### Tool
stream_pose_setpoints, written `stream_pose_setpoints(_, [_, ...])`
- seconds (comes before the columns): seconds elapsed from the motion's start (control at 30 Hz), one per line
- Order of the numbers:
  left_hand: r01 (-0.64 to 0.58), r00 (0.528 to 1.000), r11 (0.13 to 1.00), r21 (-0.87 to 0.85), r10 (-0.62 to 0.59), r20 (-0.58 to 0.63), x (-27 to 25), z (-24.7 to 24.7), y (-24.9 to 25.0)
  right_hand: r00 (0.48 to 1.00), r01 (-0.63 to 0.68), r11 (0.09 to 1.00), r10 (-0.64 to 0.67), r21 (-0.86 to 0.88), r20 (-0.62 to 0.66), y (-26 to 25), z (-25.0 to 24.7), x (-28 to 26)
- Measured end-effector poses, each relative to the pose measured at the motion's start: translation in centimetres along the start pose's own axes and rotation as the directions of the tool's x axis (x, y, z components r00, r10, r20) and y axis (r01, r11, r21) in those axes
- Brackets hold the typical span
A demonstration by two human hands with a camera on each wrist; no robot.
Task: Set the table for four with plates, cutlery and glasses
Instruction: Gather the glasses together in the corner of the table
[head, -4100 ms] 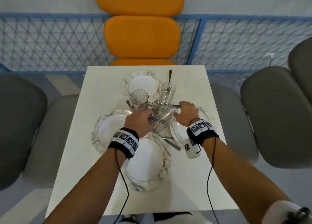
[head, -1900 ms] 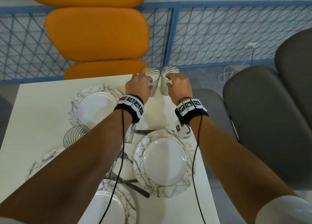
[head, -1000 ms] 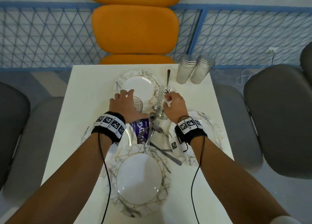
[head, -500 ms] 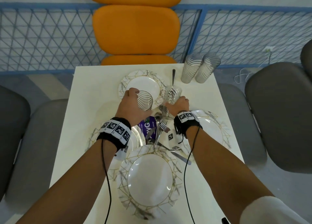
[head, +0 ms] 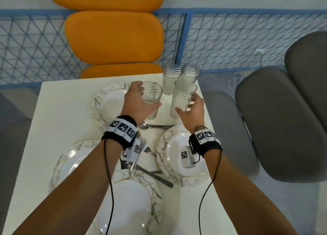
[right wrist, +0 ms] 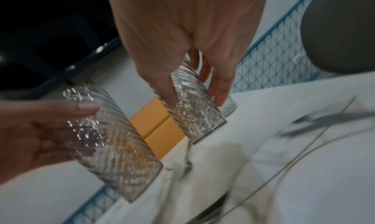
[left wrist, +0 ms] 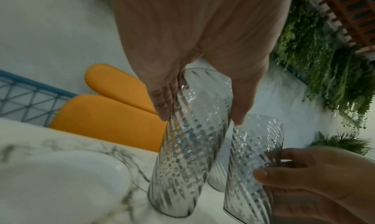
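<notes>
My left hand [head: 144, 100] grips a ribbed clear glass [head: 154, 93] beside the far plate [head: 113, 102]. My right hand [head: 187, 103] grips a second ribbed glass [head: 184, 91] near the table's right edge. Both glasses look tilted and just off the tabletop. Two more glasses [head: 171, 79] stand together at the far right corner. The left wrist view shows the left hand's fingers [left wrist: 162, 102] round its glass [left wrist: 188, 147]. In the right wrist view, the right hand's thumb and fingers [right wrist: 168, 92] pinch their glass [right wrist: 194, 113]. The other plates lie at left [head: 76, 158], near [head: 127, 204] and right [head: 177, 156].
A spoon [head: 152, 126], forks [head: 145, 146] and a knife [head: 155, 176] lie loose in the middle of the white table [head: 58, 114]. An orange chair [head: 113, 38] stands at the far side and grey chairs [head: 276, 125] at the right. A blue mesh fence [head: 238, 40] runs behind.
Both hands have lifted a glass each from the cluster in the middle and carried them toward the far right corner, beside the two glasses set down there earlier.
</notes>
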State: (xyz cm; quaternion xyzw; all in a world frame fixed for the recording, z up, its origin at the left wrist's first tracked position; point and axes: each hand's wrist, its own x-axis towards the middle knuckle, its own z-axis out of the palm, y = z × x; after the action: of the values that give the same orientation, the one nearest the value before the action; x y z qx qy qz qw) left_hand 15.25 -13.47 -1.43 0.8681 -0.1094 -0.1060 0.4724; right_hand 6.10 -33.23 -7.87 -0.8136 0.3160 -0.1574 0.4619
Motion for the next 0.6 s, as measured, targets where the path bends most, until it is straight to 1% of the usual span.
stream_pose_setpoints(0.07, [0.028, 0.999, 1.0, -0.011, -0.027, 0.026, 1.0, 2.7, 0.8, 1.0, 0.0, 1.0, 0.0, -0.025, -0.013, 1.7, -1.1, 1.6])
stream_pose_setpoints(0.13, [0.047, 0.998, 0.999, -0.012, -0.046, 0.046, 1.9, 5.2, 1.2, 1.0, -0.028, 0.999, 0.028, -0.047, -0.007, 3.2, -1.8, 2.9])
stream_pose_setpoints(0.2, [0.043, 0.998, 0.999, 0.0, -0.043, 0.049, 2.7, 7.3, 1.2, 0.997, -0.073, 0.996, 0.073, -0.053, 0.006, 4.3, -2.1, 4.1])
stream_pose_setpoints(0.27, [0.024, 0.999, 0.999, 0.026, -0.025, 0.041, 3.3, 8.9, 1.1, 0.994, -0.111, 0.994, 0.111, -0.011, 0.012, 4.7, -2.2, 5.0])
stream_pose_setpoints(0.4, [0.005, 1.0, 0.998, 0.059, -0.006, 0.024, 4.2, 11.1, 1.1, 0.989, -0.144, 0.988, 0.144, 0.048, 0.015, 5.1, -2.4, 6.3])
stream_pose_setpoints(0.6, [0.007, 1.0, 0.994, 0.111, -0.006, -0.004, 5.0, 12.8, 0.8, 0.99, -0.136, 0.99, 0.135, 0.037, 0.03, 5.4, -2.3, 8.2])
